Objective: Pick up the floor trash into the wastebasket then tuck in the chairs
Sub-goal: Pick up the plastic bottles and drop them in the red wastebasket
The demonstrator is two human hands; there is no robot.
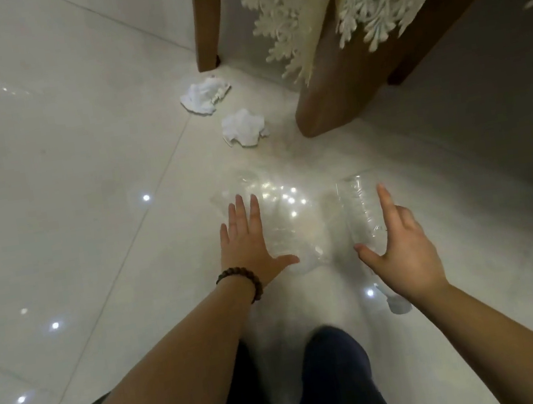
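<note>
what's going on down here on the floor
A person is bent over a tiled floor, reaching both hands down toward two clear plastic bottles lying on it. The left hand is spread open over the left bottle; the right hand is open beside the right bottle. Neither is gripped yet. Two crumpled white tissues lie further off near wooden legs under a lace cloth. No wastebasket is in view.

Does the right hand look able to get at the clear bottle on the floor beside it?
Probably yes. The right hand is open right beside the bottle, fingers spread alongside it, and nothing lies between them on the floor.
</note>
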